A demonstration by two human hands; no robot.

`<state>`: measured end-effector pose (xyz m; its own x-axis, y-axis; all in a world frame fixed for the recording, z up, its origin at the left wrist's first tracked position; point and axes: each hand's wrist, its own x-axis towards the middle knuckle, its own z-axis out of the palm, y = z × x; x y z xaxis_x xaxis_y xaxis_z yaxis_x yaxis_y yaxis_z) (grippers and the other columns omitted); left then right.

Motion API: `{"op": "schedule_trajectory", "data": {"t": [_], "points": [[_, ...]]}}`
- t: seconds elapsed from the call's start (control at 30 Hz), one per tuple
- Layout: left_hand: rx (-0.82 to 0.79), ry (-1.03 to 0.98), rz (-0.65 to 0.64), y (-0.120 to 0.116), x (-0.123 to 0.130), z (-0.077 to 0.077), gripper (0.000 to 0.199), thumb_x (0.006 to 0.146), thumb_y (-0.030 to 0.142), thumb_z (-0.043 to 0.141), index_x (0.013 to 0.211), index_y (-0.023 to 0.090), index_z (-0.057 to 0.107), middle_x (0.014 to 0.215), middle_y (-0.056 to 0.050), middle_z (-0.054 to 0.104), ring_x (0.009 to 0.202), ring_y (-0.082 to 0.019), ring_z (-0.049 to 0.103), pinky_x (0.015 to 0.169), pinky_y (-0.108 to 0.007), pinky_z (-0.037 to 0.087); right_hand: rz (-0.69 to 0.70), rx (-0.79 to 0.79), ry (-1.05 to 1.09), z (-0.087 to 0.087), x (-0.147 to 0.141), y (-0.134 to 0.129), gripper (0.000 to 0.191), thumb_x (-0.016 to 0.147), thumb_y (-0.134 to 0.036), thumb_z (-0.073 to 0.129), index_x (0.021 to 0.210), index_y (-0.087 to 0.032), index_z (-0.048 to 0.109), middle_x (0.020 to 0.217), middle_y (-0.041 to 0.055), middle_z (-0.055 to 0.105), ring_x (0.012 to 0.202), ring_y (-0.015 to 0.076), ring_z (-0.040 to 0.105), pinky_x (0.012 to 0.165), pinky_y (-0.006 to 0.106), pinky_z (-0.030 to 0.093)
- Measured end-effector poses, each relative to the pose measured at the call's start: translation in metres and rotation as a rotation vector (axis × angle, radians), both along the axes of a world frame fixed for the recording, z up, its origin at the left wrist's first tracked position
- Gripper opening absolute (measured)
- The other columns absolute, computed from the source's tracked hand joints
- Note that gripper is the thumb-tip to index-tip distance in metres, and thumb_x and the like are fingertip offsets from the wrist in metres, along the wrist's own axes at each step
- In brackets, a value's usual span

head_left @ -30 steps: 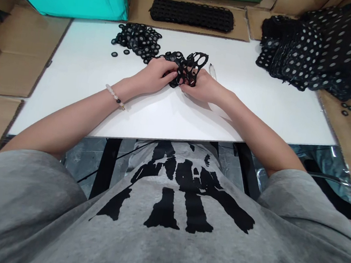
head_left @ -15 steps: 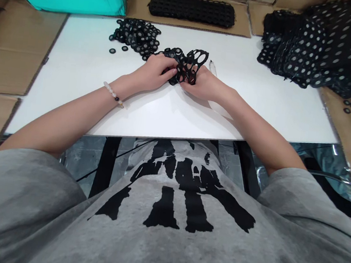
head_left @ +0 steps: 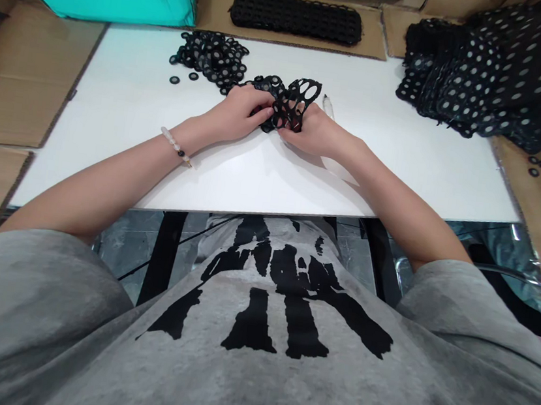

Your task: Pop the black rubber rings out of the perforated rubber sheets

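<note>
Gripping a round-holed black rubber lattice [head_left: 292, 103] between the curled left hand [head_left: 236, 114] and right hand [head_left: 311, 132], loose rubber rings [head_left: 208, 55] heaped far left.

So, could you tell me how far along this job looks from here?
Part way, it seems: a heap of black rings lies on the white table. The left hand and right hand grip a holed black sheet. Still left: the stack of holed sheets at right.

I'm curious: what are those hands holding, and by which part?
The left hand and right hand pinch a black perforated sheet from both sides, at its bunched middle.
</note>
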<state>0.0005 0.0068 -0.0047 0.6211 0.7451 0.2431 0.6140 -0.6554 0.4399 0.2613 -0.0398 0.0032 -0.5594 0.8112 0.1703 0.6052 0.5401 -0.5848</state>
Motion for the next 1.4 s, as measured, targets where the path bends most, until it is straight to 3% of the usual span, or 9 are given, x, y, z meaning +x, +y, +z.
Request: {"op": "schedule_trajectory", "data": {"t": [0.37,0.7,0.97,1.13,1.3,1.4], "points": [[-0.005,0.003,0.013,0.001,0.001,0.001,0.031,0.114,0.054,0.061,0.108,0.031,0.081,0.094,-0.011,0.080,0.111,-0.040,0.075,0.109,-0.059,0.058,0.010,-0.014,0.004,0.003,0.000,-0.002,0.015,0.111,-0.032,0.075,0.112,-0.026,0.062,0.108,0.0082,0.075,0.108,0.0312,0.072,0.117,0.058,0.067],[-0.013,0.049,-0.001,-0.005,0.003,0.006,0.040,0.119,0.059,0.050,0.112,0.029,0.075,0.102,-0.011,0.079,0.114,-0.036,0.069,0.110,-0.056,0.054,-0.004,-0.049,0.009,0.008,0.001,-0.004,0.021,0.107,-0.035,0.080,0.107,-0.028,0.059,0.103,0.0064,0.071,0.106,0.0314,0.070,0.116,0.057,0.067],[-0.045,0.079,-0.004,-0.010,0.004,0.011,0.061,0.123,0.074,0.038,0.125,0.027,0.077,0.112,-0.009,0.080,0.117,-0.031,0.059,0.118,-0.055,0.051,-0.021,-0.049,-0.002,0.011,0.000,-0.006,0.023,0.106,-0.036,0.083,0.106,-0.030,0.061,0.098,0.0068,0.071,0.107,0.0346,0.071,0.113,0.059,0.068],[-0.029,0.043,0.012,-0.007,0.004,0.006,0.045,0.121,0.063,0.049,0.119,0.029,0.079,0.106,-0.010,0.082,0.119,-0.036,0.066,0.115,-0.059,0.054,-0.039,-0.065,-0.020,0.012,0.000,-0.007,0.023,0.104,-0.027,0.083,0.104,-0.029,0.060,0.101,0.0076,0.073,0.113,0.0363,0.072,0.117,0.060,0.066],[-0.002,0.016,-0.004,-0.004,0.003,0.004,0.031,0.114,0.049,0.055,0.113,0.030,0.079,0.101,-0.013,0.083,0.114,-0.041,0.073,0.113,-0.064,0.058,-0.021,-0.038,-0.008,0.005,0.002,-0.002,0.022,0.106,-0.034,0.083,0.105,-0.029,0.061,0.100,0.0077,0.073,0.107,0.0353,0.072,0.114,0.061,0.069],[0.000,0.008,-0.001,-0.003,0.003,0.003,0.032,0.113,0.050,0.056,0.113,0.029,0.079,0.101,-0.014,0.083,0.114,-0.042,0.074,0.113,-0.064,0.059,-0.020,-0.029,-0.015,0.002,0.002,0.001,0.023,0.107,-0.036,0.084,0.104,-0.029,0.062,0.100,0.0082,0.073,0.104,0.0342,0.071,0.112,0.061,0.070]]}}
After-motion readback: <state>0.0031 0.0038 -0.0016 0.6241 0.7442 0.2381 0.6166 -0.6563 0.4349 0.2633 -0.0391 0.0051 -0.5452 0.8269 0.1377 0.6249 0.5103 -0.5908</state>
